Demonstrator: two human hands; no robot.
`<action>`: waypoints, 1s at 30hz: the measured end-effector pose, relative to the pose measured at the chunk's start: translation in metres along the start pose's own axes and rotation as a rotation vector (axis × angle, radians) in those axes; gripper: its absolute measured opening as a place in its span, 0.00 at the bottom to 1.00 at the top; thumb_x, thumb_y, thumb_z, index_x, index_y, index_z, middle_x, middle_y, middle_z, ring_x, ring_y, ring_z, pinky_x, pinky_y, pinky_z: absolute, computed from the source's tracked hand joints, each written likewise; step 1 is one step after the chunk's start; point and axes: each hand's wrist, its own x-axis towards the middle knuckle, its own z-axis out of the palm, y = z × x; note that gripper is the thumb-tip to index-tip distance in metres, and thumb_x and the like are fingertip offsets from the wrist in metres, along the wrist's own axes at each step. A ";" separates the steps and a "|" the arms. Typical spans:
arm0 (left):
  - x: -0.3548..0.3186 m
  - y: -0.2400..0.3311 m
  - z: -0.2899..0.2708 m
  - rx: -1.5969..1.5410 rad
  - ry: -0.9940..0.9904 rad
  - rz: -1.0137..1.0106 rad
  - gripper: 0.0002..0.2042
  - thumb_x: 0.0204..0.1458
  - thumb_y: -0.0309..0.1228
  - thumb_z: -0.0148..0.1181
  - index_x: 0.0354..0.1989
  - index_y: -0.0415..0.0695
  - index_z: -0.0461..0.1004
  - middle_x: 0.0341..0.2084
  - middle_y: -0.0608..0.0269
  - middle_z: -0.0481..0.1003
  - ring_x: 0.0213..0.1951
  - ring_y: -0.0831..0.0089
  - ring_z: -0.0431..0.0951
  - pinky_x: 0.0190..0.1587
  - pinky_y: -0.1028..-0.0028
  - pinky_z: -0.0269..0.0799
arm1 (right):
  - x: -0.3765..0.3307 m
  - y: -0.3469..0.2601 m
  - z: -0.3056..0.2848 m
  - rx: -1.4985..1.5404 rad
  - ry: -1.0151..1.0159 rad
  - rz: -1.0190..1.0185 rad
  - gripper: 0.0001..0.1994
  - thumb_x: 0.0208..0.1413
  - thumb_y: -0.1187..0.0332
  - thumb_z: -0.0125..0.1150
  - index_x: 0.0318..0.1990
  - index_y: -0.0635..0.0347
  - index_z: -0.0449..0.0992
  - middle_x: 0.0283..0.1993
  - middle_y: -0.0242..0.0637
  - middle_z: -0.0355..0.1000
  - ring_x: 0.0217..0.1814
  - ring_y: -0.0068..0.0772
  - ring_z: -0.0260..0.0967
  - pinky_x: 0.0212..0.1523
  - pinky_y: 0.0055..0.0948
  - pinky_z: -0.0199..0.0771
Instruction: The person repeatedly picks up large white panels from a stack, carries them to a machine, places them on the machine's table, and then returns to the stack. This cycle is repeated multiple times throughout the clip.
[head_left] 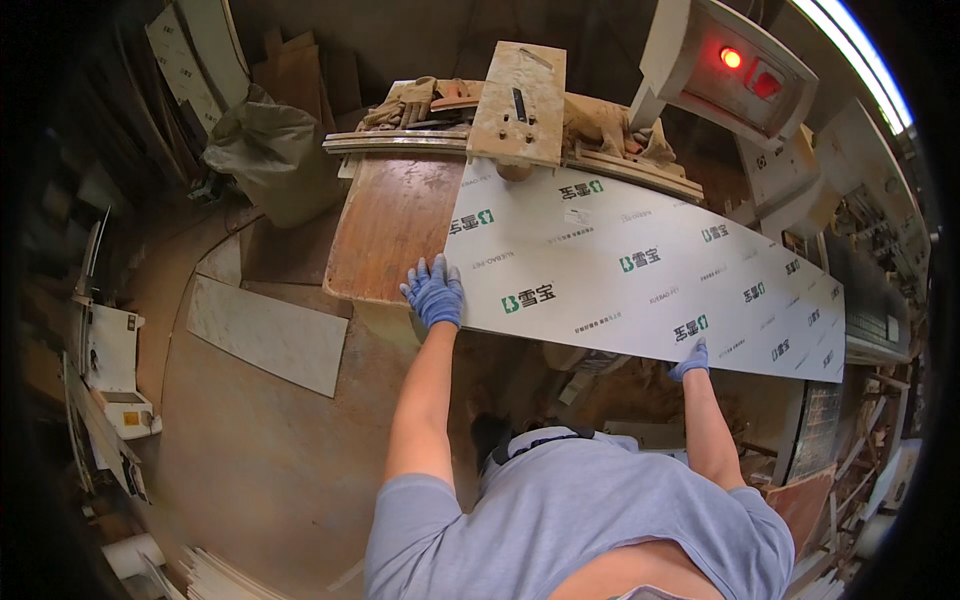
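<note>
A large white sheet panel [600, 265], printed with green and black marks, lies across a brown wooden worktable [390, 220] and juts out past it to the right. My left hand [435, 293], in a blue glove, rests with fingers stretched out at the panel's near left corner, partly over the tabletop. At the near edge farther right, my right hand [691, 362], also blue-gloved, grips the panel with a finger or thumb on top; the other fingers are mostly hidden beneath. The panel's far edge meets a fence [400, 142] below a dusty machine head [517, 105].
Work gloves [412, 100] lie behind the fence. A control box [730, 75] with a lit red lamp hangs at the far right. A pale offcut board [265, 335] lies on the floor at left, near a grey sack [265, 150]. Racking [865, 440] stands at right.
</note>
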 end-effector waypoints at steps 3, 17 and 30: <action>0.006 0.008 -0.014 -0.009 -0.014 0.006 0.23 0.54 0.50 0.44 0.57 0.59 0.66 0.61 0.57 0.59 0.64 0.54 0.53 0.66 0.52 0.34 | 0.002 -0.010 0.005 0.056 0.015 0.006 0.24 0.54 0.41 0.44 0.50 0.43 0.72 0.50 0.28 0.72 0.51 0.41 0.68 0.50 0.51 0.66; 0.015 0.018 -0.047 0.002 -0.077 0.039 0.23 0.54 0.49 0.46 0.57 0.55 0.66 0.61 0.56 0.59 0.63 0.53 0.53 0.66 0.51 0.33 | 0.019 -0.007 -0.011 0.123 -0.133 -0.192 0.29 0.56 0.41 0.41 0.57 0.48 0.65 0.57 0.35 0.66 0.56 0.46 0.64 0.57 0.50 0.62; 0.021 0.023 -0.059 0.035 -0.120 0.162 0.21 0.56 0.43 0.45 0.57 0.51 0.66 0.58 0.55 0.62 0.61 0.54 0.57 0.64 0.50 0.40 | -0.048 0.065 0.053 0.043 0.608 -0.729 0.36 0.43 0.53 0.69 0.52 0.73 0.62 0.49 0.50 0.69 0.41 0.42 0.71 0.42 0.36 0.76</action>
